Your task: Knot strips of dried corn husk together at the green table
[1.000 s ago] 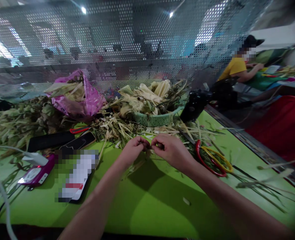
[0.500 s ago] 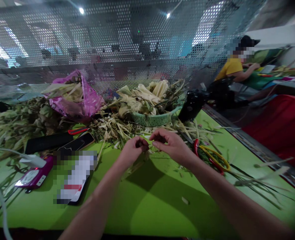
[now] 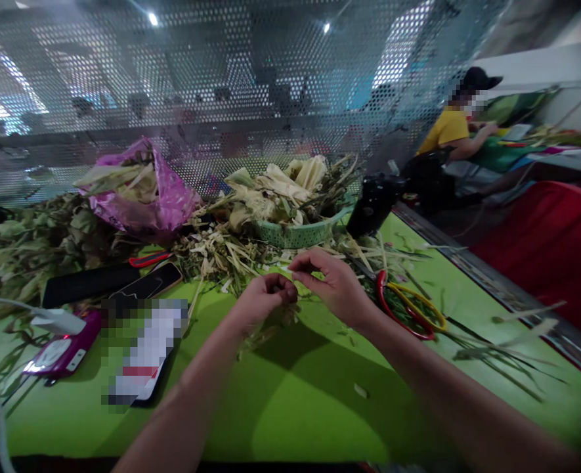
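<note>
Over the green table (image 3: 314, 407), my left hand (image 3: 266, 297) is closed, its fingers curled inward. A wispy bunch of dried plant strips (image 3: 270, 330) shows beneath it and seems to hang from its fingers. My right hand (image 3: 330, 284) faces it from just to the right, thumb and forefinger brought together in a pinch. What sits between those fingertips is too small to make out. Beyond both hands lie loose dried stalks (image 3: 216, 253). Red-handled scissors (image 3: 383, 295) and a yellow-handled pair (image 3: 425, 312) rest beside my right forearm.
A green basket (image 3: 295, 235) piled with dried husks stands behind, near a pink plastic bag (image 3: 172, 203) and a black bottle (image 3: 371, 207). Phones (image 3: 150, 282), a purple power bank (image 3: 68, 348) and a red cutter (image 3: 148, 259) lie left. Another person (image 3: 450, 131) sits at far right.
My right thumb and forefinger have come closer together, near the left fingertips. The whole view has shifted slightly; the things on the table stay in place.
</note>
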Motion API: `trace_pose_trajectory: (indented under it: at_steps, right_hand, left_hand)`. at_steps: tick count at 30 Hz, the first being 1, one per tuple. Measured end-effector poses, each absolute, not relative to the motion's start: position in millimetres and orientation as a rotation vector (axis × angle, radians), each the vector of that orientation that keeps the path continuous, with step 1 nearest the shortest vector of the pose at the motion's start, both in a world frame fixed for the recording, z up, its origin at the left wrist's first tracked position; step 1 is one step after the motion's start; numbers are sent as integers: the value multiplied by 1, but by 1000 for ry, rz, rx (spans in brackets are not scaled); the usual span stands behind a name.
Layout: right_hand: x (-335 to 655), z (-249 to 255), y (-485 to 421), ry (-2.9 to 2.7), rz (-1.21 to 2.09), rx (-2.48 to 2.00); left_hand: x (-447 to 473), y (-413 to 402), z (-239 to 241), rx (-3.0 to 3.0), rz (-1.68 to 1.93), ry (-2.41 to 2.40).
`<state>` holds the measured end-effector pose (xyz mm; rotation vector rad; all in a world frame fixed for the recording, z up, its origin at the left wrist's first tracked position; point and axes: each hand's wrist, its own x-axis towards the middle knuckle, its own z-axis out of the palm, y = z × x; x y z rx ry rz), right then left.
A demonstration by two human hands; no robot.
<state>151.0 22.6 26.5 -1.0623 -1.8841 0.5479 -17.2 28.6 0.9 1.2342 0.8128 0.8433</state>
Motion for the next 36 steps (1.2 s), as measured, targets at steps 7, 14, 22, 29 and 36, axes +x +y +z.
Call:
trace_pose_trajectory:
  at_steps: [7,14,22,29,36]
  right_hand:
    - [158,35,23,-1956,509,-1086]
    - [157,34,21,-2059,425,-1126]
    - [152,37,20,-2106,391,-1085]
    - [152,38,19,-2150,438,-1064]
    - [154,31,22,-1964,762,-1321]
  left_hand:
    - [-22,30,4,989,956,768]
    - [-23,32,-1,969,964,699]
    - [-21,33,0,1009,1009,767]
    - [-20,35,-3,1069,1078,832]
    - [-21,34,-2,1126,1095,879]
